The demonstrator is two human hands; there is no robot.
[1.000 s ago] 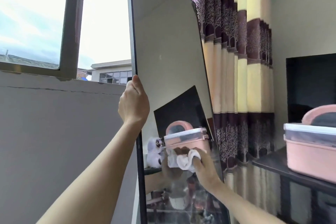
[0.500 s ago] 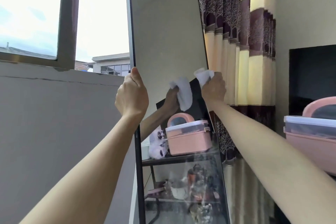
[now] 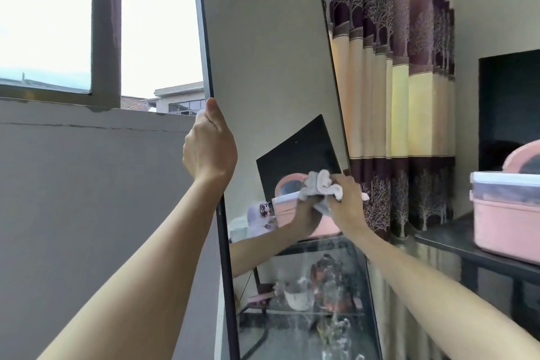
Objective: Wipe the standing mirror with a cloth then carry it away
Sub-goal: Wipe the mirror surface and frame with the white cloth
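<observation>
Wiping step is in hand, carrying not yet begun. Standing mirror (image 3: 271, 67) stands tall in the middle of view, tilted a little, between the window (image 3: 58, 23) on the left and the striped curtain (image 3: 394, 82) on the right. Left hand (image 3: 209, 152) is wrapped round the mirror's dark left frame edge at mid height, thumb up along the edge, gripping it to steady it. Right hand (image 3: 347, 202) is closed on a bunched whitish cloth (image 3: 321, 187) and presses it to the glass near the right edge, at about mid height; its reflection shows just beside it. Lower glass looks streaky or spotted, though that may partly be the reflected clutter, hard to tell. Upper glass looks cleaner. To do this well: keep the left grip firm so the mirror does not rock or swing under wipe pressure, press with a flat pad of cloth rather than a knuckle, work overlapping passes edge to edge and on down to the smeary lower part, avoid bare fingers on glass. Pink lidded box (image 3: 508, 213) sits on the dark surface (image 3: 455, 245) at right, near the right elbow, so watch clearance when swinging the arm.
</observation>
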